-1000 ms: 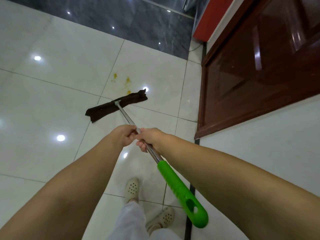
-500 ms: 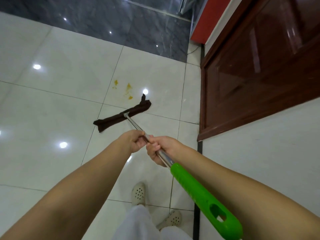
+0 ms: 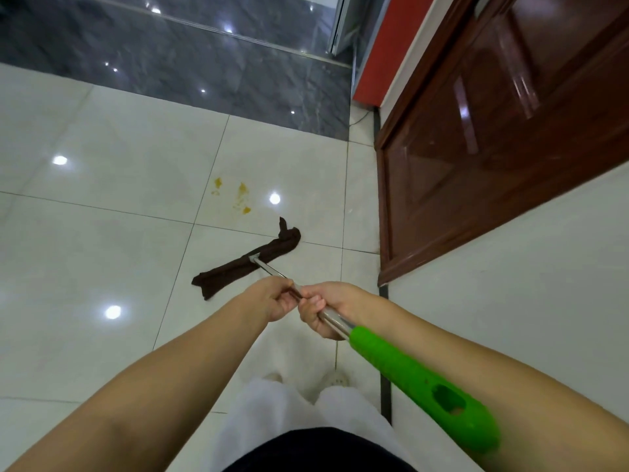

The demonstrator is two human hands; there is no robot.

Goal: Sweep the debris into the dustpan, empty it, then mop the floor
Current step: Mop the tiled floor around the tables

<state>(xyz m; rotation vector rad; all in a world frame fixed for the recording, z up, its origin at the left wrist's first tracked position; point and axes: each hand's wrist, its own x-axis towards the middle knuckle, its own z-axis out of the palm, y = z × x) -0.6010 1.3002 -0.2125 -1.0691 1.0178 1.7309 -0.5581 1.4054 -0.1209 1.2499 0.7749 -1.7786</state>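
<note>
While the mop is held out ahead, the scene is laid out as follows.

Floor: glossy white tiles with thin grey joints are seen underfoot, and round ceiling lights are mirrored in them.
Far floor: a band of dark grey marbled stone is set beyond the white tiles, crossed by a metal strip.
Stains: small yellow spots are scattered on a white tile, just beyond the mop head and apart from it.
Mop head: a dark brown cloth is laid flat on the tiles, slanted across a tile joint.
Mop handle: a metal shaft is run from the cloth back to a green plastic grip with a hanging hole.
Left hand: its fingers are curled round the metal shaft, ahead of the other hand.
Right hand: its fingers are wrapped round the shaft just before the green grip, nearly touching the left hand.
Right side: a reddish-brown wooden door is set in a white wall; a red panel is seen further back.
Below: white trousers and pale shoes are seen on the tiles.
</note>
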